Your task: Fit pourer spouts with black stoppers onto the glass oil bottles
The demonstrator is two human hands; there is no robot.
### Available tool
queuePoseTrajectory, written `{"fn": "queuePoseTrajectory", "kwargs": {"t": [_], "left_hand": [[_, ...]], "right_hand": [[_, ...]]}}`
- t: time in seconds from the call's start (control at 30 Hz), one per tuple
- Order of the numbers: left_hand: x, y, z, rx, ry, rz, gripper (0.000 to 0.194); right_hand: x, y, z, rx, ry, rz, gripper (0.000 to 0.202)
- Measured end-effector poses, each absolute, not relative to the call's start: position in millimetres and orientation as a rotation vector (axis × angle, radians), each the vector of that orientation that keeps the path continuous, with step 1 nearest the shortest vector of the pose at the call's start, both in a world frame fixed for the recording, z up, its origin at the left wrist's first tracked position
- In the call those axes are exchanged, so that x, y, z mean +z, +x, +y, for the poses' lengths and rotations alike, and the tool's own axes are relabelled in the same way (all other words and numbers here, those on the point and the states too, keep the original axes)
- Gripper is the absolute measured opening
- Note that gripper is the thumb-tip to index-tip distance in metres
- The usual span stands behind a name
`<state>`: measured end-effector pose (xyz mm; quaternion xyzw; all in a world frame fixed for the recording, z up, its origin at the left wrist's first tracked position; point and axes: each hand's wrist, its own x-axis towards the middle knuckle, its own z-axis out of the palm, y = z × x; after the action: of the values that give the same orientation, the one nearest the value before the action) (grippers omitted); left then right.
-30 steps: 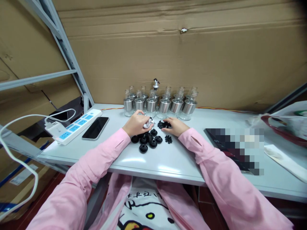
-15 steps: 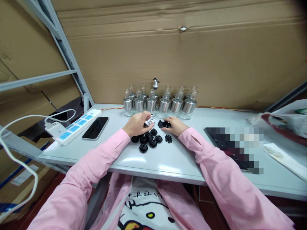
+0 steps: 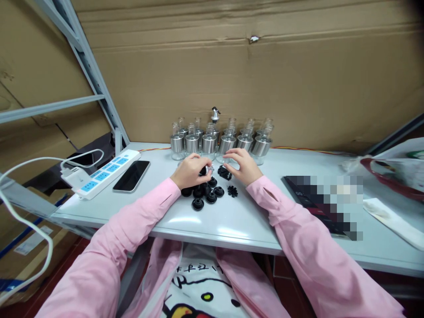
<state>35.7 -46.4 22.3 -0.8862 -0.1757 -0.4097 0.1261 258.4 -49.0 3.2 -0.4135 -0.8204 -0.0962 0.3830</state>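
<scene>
While a compact silver-and-black piece (image 3: 211, 169) is clamped in the left hand (image 3: 193, 171), in front of the steel-banded clear glass bottles (image 3: 209, 144), part selection is judged in hand, a pinch by the right hand (image 3: 243, 165), fingers parted, being called for at the jumbled black plastic-looking pieces (image 3: 225, 172) in front of the bottles.

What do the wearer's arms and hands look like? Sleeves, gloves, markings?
Both hands, left and right, are bare, no gloves visible. Long, loose, plain pink sleeves reach the wrists, wrinkled along the forearms, with a slit near each cuff; the right one gapes. No cables or markings visible on them.
</scene>
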Motion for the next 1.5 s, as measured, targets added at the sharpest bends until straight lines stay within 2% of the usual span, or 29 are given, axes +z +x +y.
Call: {"fn": "queuePoseTrajectory", "kwargs": {"t": [0.27, 0.47, 0.77, 0.97, 1.17, 1.5], "left_hand": [[22.7, 37.5, -53.4, -1.314, -2.614, -0.559, 0.009], [20.7, 36.3, -52.2, -1.29, -2.648, -0.587, 0.014], [23.7, 38.8, -54.8, -1.274, -2.637, -0.532, 0.008], [17.9, 44.9, -59.9, -1.336, -2.628, -0.455, 0.023], [20.2, 44.6, -61.3, -1.271, -2.625, -0.46, 0.01], [18.8, 44.6, -59.2, -1.223, -2.663, -0.526, 0.009]], "right_hand": [[23.2, 229.4, -78.2, -0.362, -0.755, -2.013, 0.013], [26.3, 222.3, -84.9, -0.361, -0.721, -1.968, 0.013], [25.4, 220.0, -83.8, -0.419, -0.655, -1.962, 0.014], [22.4, 219.9, -82.7, -0.394, -0.703, -2.004, 0.013], [22.5, 216.6, -84.3, -0.413, -0.687, -2.024, 0.011], [22.0, 214.2, -84.5, -0.412, -0.693, -2.054, 0.011]]}}
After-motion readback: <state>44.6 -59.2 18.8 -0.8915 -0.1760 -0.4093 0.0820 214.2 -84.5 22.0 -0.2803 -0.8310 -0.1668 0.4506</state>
